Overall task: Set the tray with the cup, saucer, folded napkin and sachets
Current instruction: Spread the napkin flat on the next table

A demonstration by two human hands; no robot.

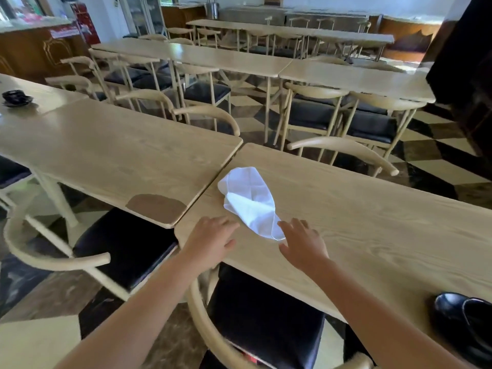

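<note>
A white cloth napkin (251, 201) lies loosely folded and rumpled on the light wooden table (359, 222) in front of me. My left hand (211, 239) hovers flat just left of the napkin's near end, fingers apart, holding nothing. My right hand (302, 242) is spread at the napkin's near tip, fingertips touching or almost touching the cloth. A black glossy cup on a black saucer (464, 319) sits at the table's near right edge. No tray or sachets are in view.
A second table (106, 153) adjoins on the left, carrying a small black dish (16, 98) at its far left. Chairs with black seats (263, 323) stand below me and around. More rows of tables and chairs fill the room behind.
</note>
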